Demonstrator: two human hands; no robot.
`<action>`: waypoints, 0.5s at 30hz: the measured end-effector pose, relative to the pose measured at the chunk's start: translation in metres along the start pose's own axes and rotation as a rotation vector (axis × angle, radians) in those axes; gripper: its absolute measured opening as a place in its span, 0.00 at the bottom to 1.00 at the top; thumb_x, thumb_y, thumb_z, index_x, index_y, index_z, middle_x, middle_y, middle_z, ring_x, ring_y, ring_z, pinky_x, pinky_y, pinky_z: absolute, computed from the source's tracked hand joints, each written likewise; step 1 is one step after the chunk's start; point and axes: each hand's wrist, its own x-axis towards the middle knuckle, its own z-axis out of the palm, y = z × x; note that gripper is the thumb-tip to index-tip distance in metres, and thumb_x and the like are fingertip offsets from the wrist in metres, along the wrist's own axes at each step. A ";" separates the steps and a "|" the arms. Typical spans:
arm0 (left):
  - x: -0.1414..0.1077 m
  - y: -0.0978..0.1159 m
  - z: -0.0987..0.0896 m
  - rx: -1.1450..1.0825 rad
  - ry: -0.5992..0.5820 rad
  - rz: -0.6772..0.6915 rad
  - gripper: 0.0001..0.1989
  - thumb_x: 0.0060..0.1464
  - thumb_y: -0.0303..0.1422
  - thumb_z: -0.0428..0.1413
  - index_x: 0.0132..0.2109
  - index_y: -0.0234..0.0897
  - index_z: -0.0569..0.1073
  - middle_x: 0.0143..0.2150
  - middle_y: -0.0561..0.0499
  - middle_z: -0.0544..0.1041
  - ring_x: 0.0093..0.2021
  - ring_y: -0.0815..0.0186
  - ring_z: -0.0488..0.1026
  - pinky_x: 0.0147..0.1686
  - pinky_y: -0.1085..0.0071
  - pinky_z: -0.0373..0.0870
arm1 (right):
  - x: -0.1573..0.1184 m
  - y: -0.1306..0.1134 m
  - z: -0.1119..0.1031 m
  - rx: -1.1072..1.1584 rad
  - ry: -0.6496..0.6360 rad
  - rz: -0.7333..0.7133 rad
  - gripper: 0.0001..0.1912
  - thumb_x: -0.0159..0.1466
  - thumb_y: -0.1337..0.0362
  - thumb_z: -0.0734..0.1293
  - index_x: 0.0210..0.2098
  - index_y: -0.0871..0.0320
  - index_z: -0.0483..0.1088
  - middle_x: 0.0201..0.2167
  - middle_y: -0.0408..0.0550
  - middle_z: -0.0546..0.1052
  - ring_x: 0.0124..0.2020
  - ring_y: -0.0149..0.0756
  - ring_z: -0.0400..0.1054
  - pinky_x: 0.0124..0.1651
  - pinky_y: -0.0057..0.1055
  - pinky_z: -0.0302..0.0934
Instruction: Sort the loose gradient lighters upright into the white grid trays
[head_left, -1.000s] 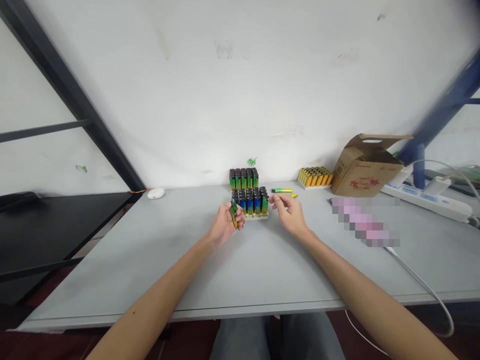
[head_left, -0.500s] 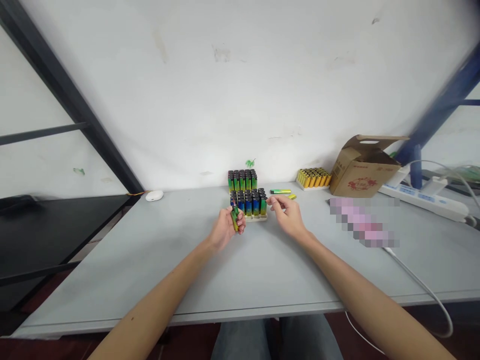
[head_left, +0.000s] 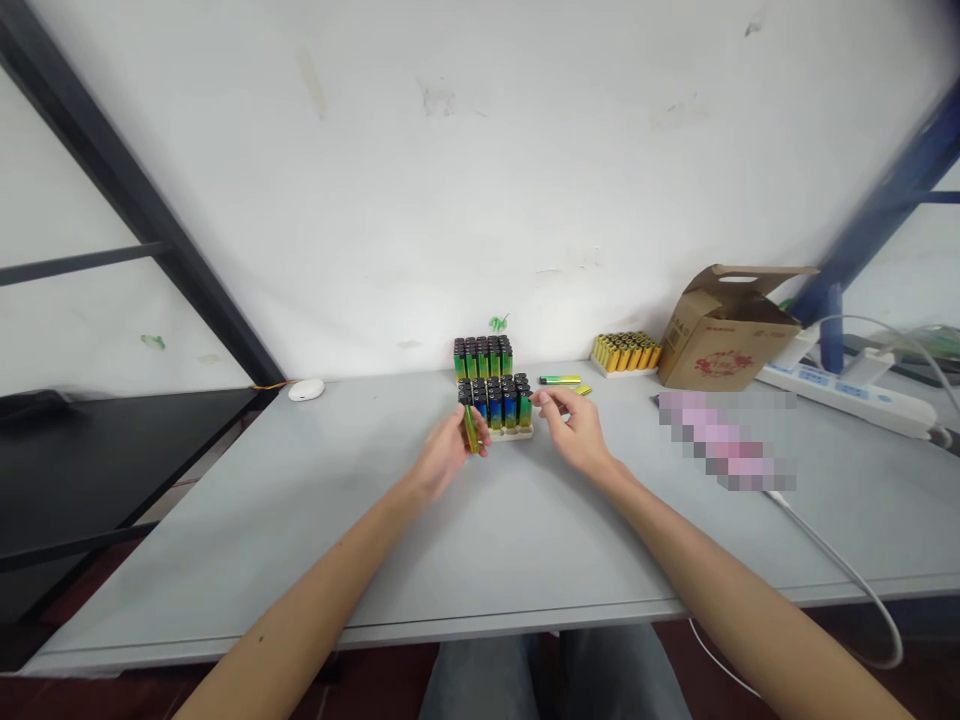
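My left hand (head_left: 442, 450) holds a green-yellow lighter (head_left: 471, 430) upright at the front left corner of a rack of lighters. This front rack (head_left: 517, 434) has a pale base, with blue and green lighters (head_left: 495, 408) standing in rows, black tops up. At its right side, my right hand (head_left: 574, 425) is closed, thumb and index finger drawn together. Its fingertips are against or very near the green lighter (head_left: 525, 408) at the right corner; whether they grip anything cannot be made out. Behind stands another block of green lighters (head_left: 484, 360).
Two loose lighters lie behind my right hand, one green-yellow (head_left: 560, 380). Farther right are a tray of yellow lighters (head_left: 626, 352), an open cardboard box (head_left: 712, 345), a white power strip (head_left: 847, 395) and a blurred pink object (head_left: 720, 440) with a cable. A white case (head_left: 306, 390) lies left.
The lighter in my left hand has risen slightly toward the front rack and turned more upright. My right hand has stayed at the rack's right corner.
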 end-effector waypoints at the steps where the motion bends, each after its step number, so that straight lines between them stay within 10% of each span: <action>1: 0.000 -0.001 0.001 0.020 0.023 0.002 0.12 0.61 0.41 0.48 0.38 0.36 0.66 0.34 0.49 0.71 0.34 0.66 0.71 0.35 0.69 0.67 | -0.001 -0.002 0.000 -0.002 0.005 -0.023 0.14 0.65 0.58 0.58 0.34 0.57 0.73 0.35 0.48 0.77 0.31 0.35 0.70 0.31 0.31 0.61; 15: -0.006 -0.004 0.000 0.441 -0.239 -0.077 0.18 0.53 0.41 0.59 0.45 0.33 0.74 0.41 0.43 0.78 0.44 0.58 0.76 0.43 0.59 0.75 | -0.011 -0.025 0.006 0.132 -0.179 -0.156 0.11 0.60 0.63 0.67 0.41 0.53 0.76 0.37 0.47 0.79 0.41 0.38 0.70 0.46 0.37 0.65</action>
